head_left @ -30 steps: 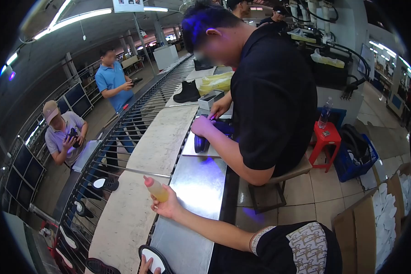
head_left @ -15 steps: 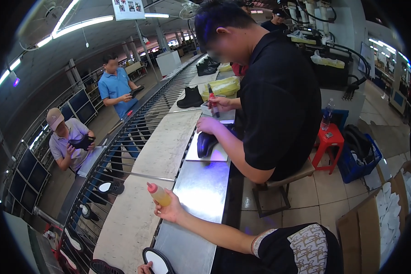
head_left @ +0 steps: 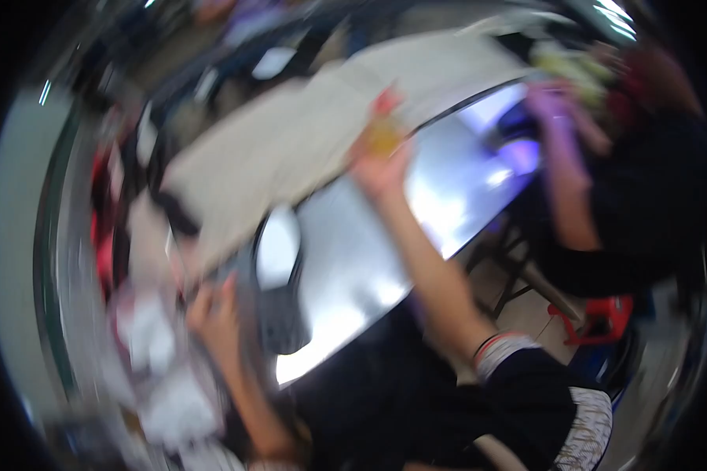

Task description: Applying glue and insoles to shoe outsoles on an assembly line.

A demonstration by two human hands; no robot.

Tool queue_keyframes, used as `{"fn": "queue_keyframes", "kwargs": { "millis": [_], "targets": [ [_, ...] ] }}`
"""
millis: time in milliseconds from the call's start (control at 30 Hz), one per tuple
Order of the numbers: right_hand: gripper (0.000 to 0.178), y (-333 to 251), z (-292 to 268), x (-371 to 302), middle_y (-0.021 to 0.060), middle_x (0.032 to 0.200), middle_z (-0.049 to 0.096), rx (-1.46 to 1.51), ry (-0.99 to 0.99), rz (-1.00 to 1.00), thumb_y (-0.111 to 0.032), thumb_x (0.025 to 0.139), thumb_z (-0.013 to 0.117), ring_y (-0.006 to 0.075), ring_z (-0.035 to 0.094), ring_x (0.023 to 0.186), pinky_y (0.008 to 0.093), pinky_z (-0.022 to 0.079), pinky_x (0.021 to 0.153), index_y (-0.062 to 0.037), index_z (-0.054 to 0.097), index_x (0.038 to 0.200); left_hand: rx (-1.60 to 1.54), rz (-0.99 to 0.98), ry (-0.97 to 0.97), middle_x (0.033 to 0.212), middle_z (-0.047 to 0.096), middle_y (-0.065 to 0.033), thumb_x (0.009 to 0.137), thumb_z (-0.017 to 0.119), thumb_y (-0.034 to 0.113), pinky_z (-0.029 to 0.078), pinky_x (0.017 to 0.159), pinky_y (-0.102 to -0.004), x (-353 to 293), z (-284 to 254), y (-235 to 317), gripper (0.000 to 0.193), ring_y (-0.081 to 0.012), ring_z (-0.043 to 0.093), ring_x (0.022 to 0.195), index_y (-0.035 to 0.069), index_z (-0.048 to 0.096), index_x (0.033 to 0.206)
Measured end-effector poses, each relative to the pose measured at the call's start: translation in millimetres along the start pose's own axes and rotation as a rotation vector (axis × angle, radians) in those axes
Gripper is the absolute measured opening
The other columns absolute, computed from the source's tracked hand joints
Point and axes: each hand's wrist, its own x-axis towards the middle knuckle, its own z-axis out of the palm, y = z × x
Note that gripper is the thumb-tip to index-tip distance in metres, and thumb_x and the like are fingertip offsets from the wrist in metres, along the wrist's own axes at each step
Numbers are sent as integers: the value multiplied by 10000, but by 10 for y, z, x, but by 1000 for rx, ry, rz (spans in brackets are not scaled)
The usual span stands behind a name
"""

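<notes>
The whole picture is smeared by motion. My right hand (head_left: 379, 169) is wrapped round a squeeze bottle (head_left: 385, 140) of yellow liquid with a red-pink tip, held above the far edge of the metal tabletop (head_left: 353, 259). On the near left part of that metal lies a dark shoe sole (head_left: 283, 322) with a white oval face turned up. Left of the sole is my left hand (head_left: 216, 310), its fingers bent and blurred; I cannot make out whether anything thin is in them.
A pale conveyor belt (head_left: 291, 118) runs beyond the metal top, with dark soles past it. White bundles (head_left: 153, 334) sit at the left. At the right a co-worker's arm (head_left: 562, 165) reaches over a dark shoe; a red stool (head_left: 597, 320) stands below.
The view has swung left and down. My left hand has come away from the sole, which now lies on the metal top. My right hand still holds the squeeze bottle.
</notes>
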Motion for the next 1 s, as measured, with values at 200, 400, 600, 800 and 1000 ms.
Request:
{"fn": "queue_keyframes", "kwargs": {
  "millis": [200, 400, 600, 800, 1000],
  "targets": [
    [442, -275, -67, 100, 117, 874, 571, -80, -102, 163, -416, 828, 411, 190, 456, 642, 379, 394, 710, -36, 539, 1013, -116, 277, -420, 1196, 613, -102, 618, 845, 288, 404, 995, -428, -630, -154, 492, 551, -340, 509, 1194, 87, 655, 1094],
    [432, -264, -95, -25, 119, 893, 561, -80, -37, 211, -416, 838, 422, 186, 442, 676, 368, 373, 748, -26, 509, 1001, 316, 421, -200, 1227, 595, -68, 761, 726, 203, 428, 928, -431, -712, 372, 425, 407, -352, 501, 1165, 139, 647, 1156],
    [434, -223, -105, -18, 96, 936, 568, -192, -124, 207, -434, 888, 434, 196, 459, 728, 369, 381, 750, -38, 525, 1040, 296, 349, -181, 1151, 609, -93, 848, 624, 279, 445, 871, -441, 553, 1226, 324, 405, -286, 535, 1103, 39, 592, 1173],
    [434, -150, -29, 30, 84, 915, 559, -301, -147, 170, -450, 911, 439, 193, 466, 761, 361, 384, 752, -45, 525, 1038, 109, 342, -151, 1145, 610, -122, 834, 637, 368, 418, 886, -503, 1552, 1758, -110, 465, -292, 534, 1116, 67, 594, 1186],
    [429, -111, -102, 65, 81, 923, 556, -283, -108, 209, -413, 902, 422, 179, 474, 755, 355, 383, 765, -27, 528, 1057, 820, -240, -108, 1458, 365, -191, 748, 634, 511, 174, 1026, -690, 1736, 1072, -616, 802, -437, 295, 1337, 34, 438, 1361]
  ]
}}
